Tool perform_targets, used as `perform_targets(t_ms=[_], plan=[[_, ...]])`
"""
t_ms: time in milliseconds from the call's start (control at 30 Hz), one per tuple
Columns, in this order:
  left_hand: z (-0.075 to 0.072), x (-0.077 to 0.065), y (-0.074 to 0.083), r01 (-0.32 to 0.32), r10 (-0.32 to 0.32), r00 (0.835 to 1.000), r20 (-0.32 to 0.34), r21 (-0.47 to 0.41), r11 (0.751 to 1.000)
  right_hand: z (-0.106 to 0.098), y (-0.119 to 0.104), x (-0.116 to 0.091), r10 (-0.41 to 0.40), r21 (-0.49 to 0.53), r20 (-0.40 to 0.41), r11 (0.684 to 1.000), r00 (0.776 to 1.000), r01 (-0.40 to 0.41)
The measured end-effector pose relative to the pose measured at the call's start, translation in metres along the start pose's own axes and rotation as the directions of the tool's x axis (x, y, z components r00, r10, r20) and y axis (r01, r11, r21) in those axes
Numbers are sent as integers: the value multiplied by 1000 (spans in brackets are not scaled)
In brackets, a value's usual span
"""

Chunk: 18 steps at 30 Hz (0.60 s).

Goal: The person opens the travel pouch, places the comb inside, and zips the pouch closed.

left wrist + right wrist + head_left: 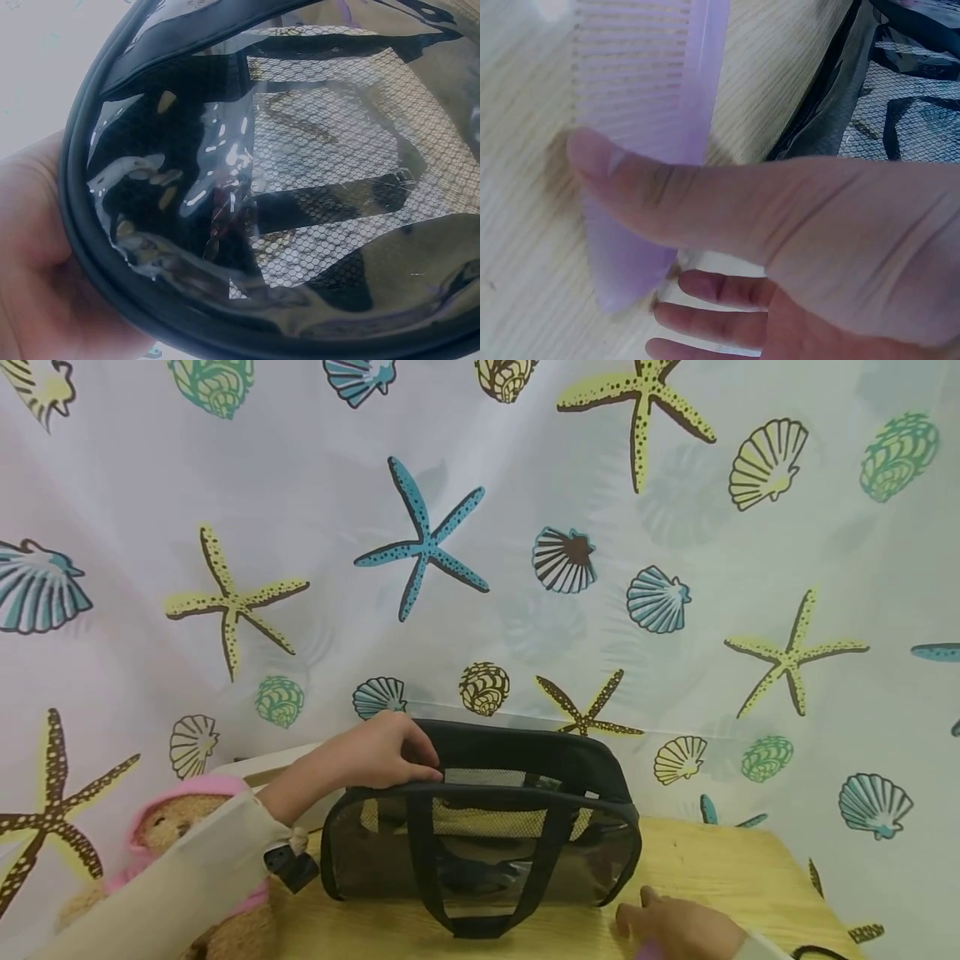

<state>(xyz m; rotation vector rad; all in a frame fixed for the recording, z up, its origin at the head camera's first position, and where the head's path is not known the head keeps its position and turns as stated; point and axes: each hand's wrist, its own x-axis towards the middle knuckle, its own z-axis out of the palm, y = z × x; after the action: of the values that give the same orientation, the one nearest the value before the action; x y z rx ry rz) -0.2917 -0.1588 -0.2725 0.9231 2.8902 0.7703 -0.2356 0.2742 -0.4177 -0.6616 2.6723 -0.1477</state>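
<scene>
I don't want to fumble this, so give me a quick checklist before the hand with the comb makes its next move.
1. Bag open: ok, its top gapes.
2. Left hand on the bag: ok, it grips the upper left edge.
3. Comb in the right hand: ok, the thumb lies across it.
4. Comb over the opening: not ok, it is outside, low and to the right.
5. Front handle off the opening: ok, it hangs down the front.
6. Room inside: cannot tell, glare blurs the interior.

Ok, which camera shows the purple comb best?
The right wrist view: the comb looks big, teeth showing. The head view shows just a purple bit by the right hand; the left wrist, no clear comb.
</scene>
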Motion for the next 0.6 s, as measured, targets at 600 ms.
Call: perform_targets(t_ms=[600], plan=[[2, -3, -4, 5, -5, 1000, -12, 1, 1000, 7, -20, 13, 196, -47, 111, 980, 974, -192]])
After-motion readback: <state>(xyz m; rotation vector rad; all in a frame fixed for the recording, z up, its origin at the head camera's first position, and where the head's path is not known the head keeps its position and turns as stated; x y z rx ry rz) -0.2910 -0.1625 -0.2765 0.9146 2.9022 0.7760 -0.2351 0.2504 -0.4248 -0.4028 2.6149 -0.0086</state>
